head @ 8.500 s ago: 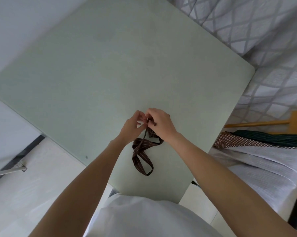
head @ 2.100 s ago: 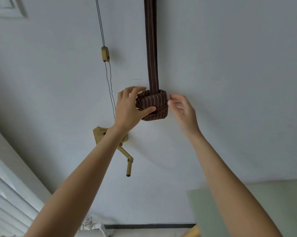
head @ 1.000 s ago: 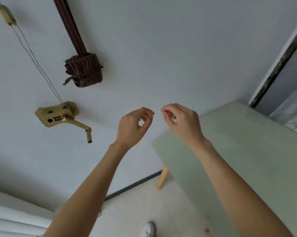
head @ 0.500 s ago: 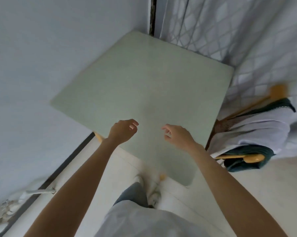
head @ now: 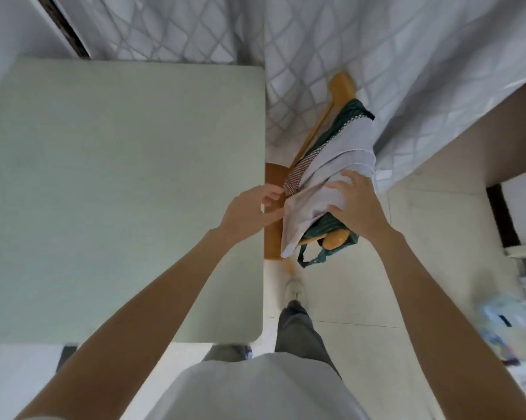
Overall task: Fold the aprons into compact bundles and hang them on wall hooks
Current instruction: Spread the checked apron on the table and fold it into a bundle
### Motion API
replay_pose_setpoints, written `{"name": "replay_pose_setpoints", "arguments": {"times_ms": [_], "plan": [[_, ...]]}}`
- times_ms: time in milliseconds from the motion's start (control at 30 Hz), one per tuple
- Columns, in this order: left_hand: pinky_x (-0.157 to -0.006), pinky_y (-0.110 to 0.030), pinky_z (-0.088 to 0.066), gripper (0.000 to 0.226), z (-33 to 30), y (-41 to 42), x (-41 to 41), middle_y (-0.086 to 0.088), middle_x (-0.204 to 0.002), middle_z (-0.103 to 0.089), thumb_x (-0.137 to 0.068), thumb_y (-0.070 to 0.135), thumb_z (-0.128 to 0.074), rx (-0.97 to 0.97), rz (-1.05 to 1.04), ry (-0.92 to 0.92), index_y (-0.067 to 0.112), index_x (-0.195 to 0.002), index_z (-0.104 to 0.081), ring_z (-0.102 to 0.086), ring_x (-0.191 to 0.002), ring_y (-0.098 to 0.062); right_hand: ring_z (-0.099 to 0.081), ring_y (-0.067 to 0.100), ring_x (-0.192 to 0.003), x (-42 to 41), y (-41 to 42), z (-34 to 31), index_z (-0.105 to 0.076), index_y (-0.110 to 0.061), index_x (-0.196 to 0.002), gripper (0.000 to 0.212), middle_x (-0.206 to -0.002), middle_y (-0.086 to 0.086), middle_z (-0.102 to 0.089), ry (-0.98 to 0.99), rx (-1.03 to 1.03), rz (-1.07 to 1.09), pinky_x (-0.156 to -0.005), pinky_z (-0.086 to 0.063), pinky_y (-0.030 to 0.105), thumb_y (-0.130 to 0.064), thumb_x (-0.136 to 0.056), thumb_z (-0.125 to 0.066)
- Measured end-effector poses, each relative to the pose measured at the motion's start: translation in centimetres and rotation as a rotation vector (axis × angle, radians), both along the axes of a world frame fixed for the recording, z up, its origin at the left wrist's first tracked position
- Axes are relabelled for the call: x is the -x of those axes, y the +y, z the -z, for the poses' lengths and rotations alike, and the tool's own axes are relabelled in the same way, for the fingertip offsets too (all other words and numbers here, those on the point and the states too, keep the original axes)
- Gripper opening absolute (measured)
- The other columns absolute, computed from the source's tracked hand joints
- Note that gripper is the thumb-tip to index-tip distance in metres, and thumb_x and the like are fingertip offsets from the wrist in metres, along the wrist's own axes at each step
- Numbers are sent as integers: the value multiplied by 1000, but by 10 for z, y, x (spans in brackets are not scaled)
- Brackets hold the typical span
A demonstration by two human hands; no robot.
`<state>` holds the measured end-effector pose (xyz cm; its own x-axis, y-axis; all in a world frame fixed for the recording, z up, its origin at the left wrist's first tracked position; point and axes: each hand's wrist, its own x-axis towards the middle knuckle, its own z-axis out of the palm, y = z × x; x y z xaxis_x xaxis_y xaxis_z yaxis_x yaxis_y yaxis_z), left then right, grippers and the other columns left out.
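Beside the tabletop [head: 119, 192], aprons are draped over a wooden chair [head: 336, 237]: a pale apron [head: 337, 165] on top, a green one [head: 328, 225] and a brown checked one [head: 301, 168] beneath. The right hand [head: 354, 204] grips the pale apron, fingers curled into the cloth. The left hand [head: 252, 207] touches its edge, fingers loosely bent, holding nothing.

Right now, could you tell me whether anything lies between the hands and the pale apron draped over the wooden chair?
Nothing visible does. The right hand already rests on the pale apron, its fingers curled over the fabric, and the left hand touches its edge beside the table. A green striped apron lies underneath, not in the way.
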<state>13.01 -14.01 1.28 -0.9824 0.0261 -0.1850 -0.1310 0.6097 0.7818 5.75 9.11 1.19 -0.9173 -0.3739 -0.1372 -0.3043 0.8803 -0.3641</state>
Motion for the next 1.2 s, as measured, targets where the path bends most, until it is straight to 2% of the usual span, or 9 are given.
{"name": "replay_pose_setpoints", "arguments": {"times_ms": [100, 200, 300, 500, 700, 800, 900, 1033, 1200], "plan": [[-86, -20, -42, 64, 8, 47, 48, 7, -126, -51, -78, 44, -70, -4, 72, -26, 26, -133, -43, -49, -102, -4, -10, 33, -141, 34, 35, 4, -32, -25, -143, 77, -156, 9, -6, -163, 86, 113, -111, -19, 46, -29, -77, -74], [-98, -26, -40, 78, 15, 85, 84, 1, -139, -40, -79, 37, -72, -119, 101, -132, 21, -143, -30, -44, -117, -11, -19, 26, -141, 62, 52, 6, -20, -26, -147, 98, -156, 4, -8, -317, 218, 104, -108, -28, 43, -40, -71, -79], [-104, -33, -39, 82, 28, 110, 110, -3, -145, -36, -82, 29, -71, -211, 33, -269, 22, -147, -21, -42, -126, -19, -48, 24, -120, 87, 61, 7, -30, -18, -144, 85, -139, 8, -39, -250, 258, 123, -97, -44, 39, -38, -75, -76], [-79, -20, -48, 93, 41, 126, 142, 2, -115, -56, -70, 43, -78, -127, -67, -150, 27, -145, -25, -56, -89, -10, -63, 24, -92, 127, 73, 6, -65, -12, -116, 37, -101, 9, -69, -124, 229, 56, -77, -46, 29, -21, -81, -72], [-108, -26, -21, 98, 39, 128, 174, -5, -150, -23, -69, 40, -80, 36, 114, -99, 16, -146, -24, -25, -136, -20, -49, 34, -103, 152, 77, 3, -64, -3, -100, 20, -109, 15, -56, 151, 78, -167, -86, -47, 43, -15, -84, -65], [-93, -11, -31, 86, 28, 127, 171, 9, -135, -39, -76, 29, -77, -87, 188, -258, 19, -144, -25, -38, -119, -1, -57, 30, -94, 149, 77, -8, -53, -4, -111, 23, -102, 11, -62, 112, 126, -117, -73, -46, 38, -21, -95, -51], [-79, -17, -38, 56, 24, 112, 156, 6, -117, -58, -84, 30, -68, -86, 25, -180, 19, -132, -42, -56, -102, -11, -58, 30, -71, 140, 70, -20, -48, -7, -108, 21, -74, 2, -54, 127, 136, -108, -60, -38, 34, -24, -98, -44], [-65, -10, -37, 16, 8, 82, 131, 12, -83, -62, -85, 31, -66, -100, -58, -78, 24, -95, -55, -56, -73, -3, -57, 23, -68, 121, 49, -40, -48, -10, -101, 16, -74, 3, -57, -47, 317, -116, -63, -45, 38, -26, -97, -47], [-63, -8, -38, 40, -17, 23, 75, 12, -81, -63, -73, 47, -48, 60, -82, 155, 18, -96, -60, -57, -69, -6, -53, -4, -67, 67, 5, -58, -49, -16, -95, 8, -75, -5, -57, -274, 523, -137, -61, -39, 14, -23, -96, -50]]}}
